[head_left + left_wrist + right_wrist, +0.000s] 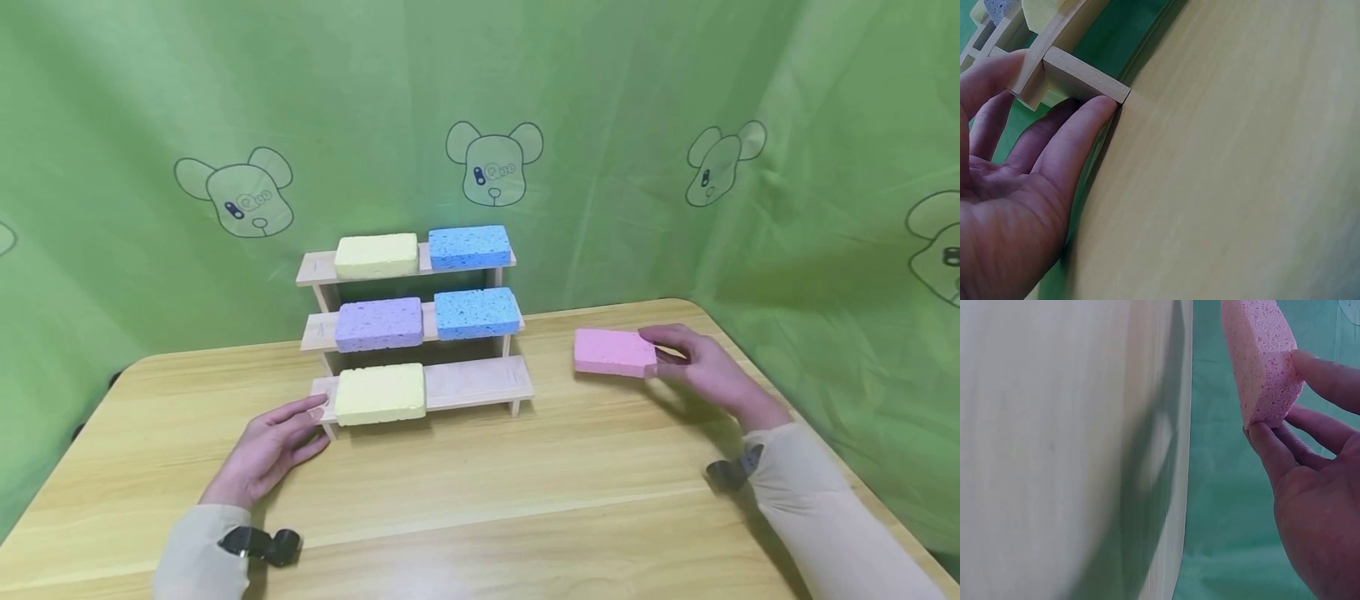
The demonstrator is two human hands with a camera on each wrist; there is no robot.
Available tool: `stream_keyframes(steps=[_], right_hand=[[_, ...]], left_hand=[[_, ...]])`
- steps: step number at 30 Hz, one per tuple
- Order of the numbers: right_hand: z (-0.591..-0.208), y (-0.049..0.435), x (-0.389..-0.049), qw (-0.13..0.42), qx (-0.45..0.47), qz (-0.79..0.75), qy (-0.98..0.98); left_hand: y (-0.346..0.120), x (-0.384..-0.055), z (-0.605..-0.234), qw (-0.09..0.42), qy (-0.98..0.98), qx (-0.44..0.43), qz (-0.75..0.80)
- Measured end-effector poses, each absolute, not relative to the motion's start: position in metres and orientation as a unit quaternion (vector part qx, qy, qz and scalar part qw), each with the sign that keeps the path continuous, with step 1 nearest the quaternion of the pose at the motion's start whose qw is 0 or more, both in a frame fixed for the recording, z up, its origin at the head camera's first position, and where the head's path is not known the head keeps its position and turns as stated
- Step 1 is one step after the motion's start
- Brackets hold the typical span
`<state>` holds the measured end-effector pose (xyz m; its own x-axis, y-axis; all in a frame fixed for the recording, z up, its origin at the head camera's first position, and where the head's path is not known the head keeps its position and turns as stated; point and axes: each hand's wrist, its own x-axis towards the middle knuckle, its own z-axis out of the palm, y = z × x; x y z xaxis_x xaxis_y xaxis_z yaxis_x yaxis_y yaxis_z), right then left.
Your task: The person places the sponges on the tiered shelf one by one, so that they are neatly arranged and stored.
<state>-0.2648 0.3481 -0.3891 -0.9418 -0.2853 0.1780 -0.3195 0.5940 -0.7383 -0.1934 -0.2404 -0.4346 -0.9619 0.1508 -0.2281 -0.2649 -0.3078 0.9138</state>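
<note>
My right hand (697, 367) pinches a pink sponge (611, 352) by its right end, right of a three-step wooden rack (480, 379). In the right wrist view, the thumb and fingers grip one end of the pink sponge (1260, 362), held above the table. My left hand (273, 450) holds the left end of the rack's lowest step. In the left wrist view its fingers lie around the plank end and against the wooden leg (1085, 75). A yellow sponge (380, 393) lies on that step's left part; bare wood shows to its right.
On the middle step sit a purple sponge (378, 323) and a blue sponge (477, 314). The top step carries another yellow sponge (377, 255) and another blue sponge (469, 247). A green curtain (600, 183) hangs behind the wooden table (480, 517).
</note>
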Motion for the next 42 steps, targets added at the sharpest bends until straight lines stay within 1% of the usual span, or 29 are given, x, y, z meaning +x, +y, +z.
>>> stream_keyframes(steps=[4, 11, 27, 42], right_hand=[[-0.389, 0.344, -0.263, 0.024, 0.185, 0.431, -0.883], [-0.385, 0.339, -0.257, 0.022, 0.179, 0.421, -0.889], [-0.382, 0.324, -0.248, -0.006, 0.199, 0.496, -0.845], [-0.380, 0.320, -0.246, -0.018, 0.221, 0.516, -0.828]], left_hand=[[-0.241, -0.193, -0.434, 0.131, 0.572, -0.048, 0.808], [-0.241, -0.193, -0.434, 0.130, 0.572, -0.049, 0.808], [-0.240, -0.193, -0.433, 0.131, 0.570, -0.057, 0.809], [-0.240, -0.193, -0.433, 0.132, 0.570, -0.052, 0.809]])
